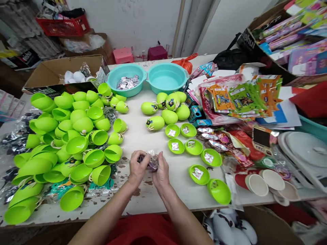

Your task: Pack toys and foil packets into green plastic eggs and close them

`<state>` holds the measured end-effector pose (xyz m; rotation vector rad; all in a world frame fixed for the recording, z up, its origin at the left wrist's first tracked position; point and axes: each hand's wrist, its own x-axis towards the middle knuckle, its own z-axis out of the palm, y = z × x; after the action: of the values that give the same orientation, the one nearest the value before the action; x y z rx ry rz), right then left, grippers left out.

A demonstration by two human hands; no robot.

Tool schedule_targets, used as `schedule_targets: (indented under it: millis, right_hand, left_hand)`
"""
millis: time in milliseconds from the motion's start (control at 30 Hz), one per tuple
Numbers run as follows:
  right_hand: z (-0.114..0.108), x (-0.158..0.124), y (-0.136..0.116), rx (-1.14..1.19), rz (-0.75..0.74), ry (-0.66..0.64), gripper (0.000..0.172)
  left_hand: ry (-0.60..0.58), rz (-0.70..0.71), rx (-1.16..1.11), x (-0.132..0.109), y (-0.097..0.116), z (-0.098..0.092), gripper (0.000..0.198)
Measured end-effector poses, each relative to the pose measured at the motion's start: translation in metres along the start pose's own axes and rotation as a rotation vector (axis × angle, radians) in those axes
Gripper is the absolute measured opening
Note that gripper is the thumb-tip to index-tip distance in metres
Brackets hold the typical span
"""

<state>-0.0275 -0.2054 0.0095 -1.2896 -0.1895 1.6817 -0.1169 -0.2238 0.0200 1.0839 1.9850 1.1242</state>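
Observation:
My left hand (138,166) and my right hand (160,172) meet over the near middle of the white table (143,136). Both are closed round a small clear plastic packet (151,160) with something purple inside. To the right lie several open green egg halves (199,174), most with a small silver sachet in them. Behind those sit several closed green eggs (169,116). A big heap of empty green egg halves (76,144) fills the table's left side.
Two teal basins stand at the back, the left one (126,80) with silver sachets, the right one (166,78) empty. A cardboard box (63,71) sits at the back left. Snack packets (242,97), paper cups (265,182) and a white scale (306,153) crowd the right.

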Motion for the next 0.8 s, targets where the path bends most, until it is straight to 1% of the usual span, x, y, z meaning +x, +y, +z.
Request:
schedule_targets:
  millis: [67, 100, 167, 200, 233, 267, 333, 367, 400, 433, 467, 500, 567, 600, 633, 667, 700, 800]
  right_hand:
    - [-0.007, -0.003, -0.004, 0.042, 0.044, -0.025, 0.057]
    - [-0.01, -0.003, -0.005, 0.039, 0.051, -0.036, 0.058]
    - [-0.016, -0.001, -0.004, -0.019, 0.029, -0.054, 0.055]
    - [-0.019, 0.002, -0.004, -0.059, 0.016, -0.061, 0.052]
    - [-0.021, 0.005, -0.003, -0.092, 0.01, -0.063, 0.048]
    - [-0.022, 0.009, -0.003, -0.109, 0.01, -0.056, 0.047]
    - [-0.025, 0.016, -0.005, -0.106, 0.021, -0.027, 0.047]
    - [-0.026, 0.018, -0.006, -0.106, 0.027, -0.016, 0.048]
    - [-0.027, 0.019, -0.008, -0.11, 0.035, -0.018, 0.051]
    - [-0.028, 0.019, -0.009, -0.12, 0.05, -0.038, 0.054]
    - [-0.03, 0.017, -0.01, -0.137, 0.063, -0.08, 0.059]
    - [-0.032, 0.014, -0.01, -0.162, 0.065, -0.141, 0.064]
    - [-0.036, 0.007, -0.012, -0.229, 0.016, -0.281, 0.071]
    - [-0.039, 0.005, -0.014, -0.269, -0.022, -0.339, 0.072]
    - [-0.042, 0.003, -0.017, -0.311, -0.053, -0.377, 0.071]
    - [-0.046, 0.002, -0.022, -0.356, -0.067, -0.404, 0.068]
    - [-0.049, 0.001, -0.028, -0.402, -0.058, -0.425, 0.063]
    - [-0.063, 0.002, -0.051, -0.522, 0.04, -0.513, 0.042]
  left_hand:
    - [0.006, 0.082, 0.01, 0.007, 0.009, 0.002, 0.01]
    - [-0.022, 0.149, 0.036, 0.007, 0.013, 0.004, 0.008]
    - [-0.119, 0.292, 0.082, 0.001, 0.02, 0.01, 0.009]
    - [-0.156, 0.335, 0.088, -0.003, 0.022, 0.014, 0.009]
    - [-0.169, 0.351, 0.086, -0.007, 0.024, 0.018, 0.009]
    - [-0.164, 0.342, 0.082, -0.01, 0.026, 0.022, 0.014]
    - [-0.16, 0.285, 0.082, -0.012, 0.027, 0.028, 0.04]
    - [-0.181, 0.248, 0.088, -0.011, 0.027, 0.03, 0.049]
    - [-0.21, 0.207, 0.096, -0.009, 0.027, 0.032, 0.05]
    - [-0.227, 0.166, 0.101, -0.006, 0.027, 0.032, 0.042]
    - [-0.225, 0.128, 0.103, -0.003, 0.027, 0.033, 0.029]
    - [-0.198, 0.098, 0.103, 0.0, 0.027, 0.034, 0.021]
    - [-0.113, 0.051, 0.094, 0.004, 0.029, 0.036, 0.024]
    - [-0.084, 0.024, 0.084, 0.006, 0.03, 0.037, 0.024]
    - [-0.088, -0.008, 0.067, 0.008, 0.031, 0.038, 0.026]
    - [-0.125, -0.044, 0.035, 0.009, 0.033, 0.037, 0.033]
    - [-0.193, -0.082, -0.018, 0.009, 0.034, 0.037, 0.044]
    - [-0.495, -0.187, -0.23, 0.01, 0.036, 0.03, 0.08]
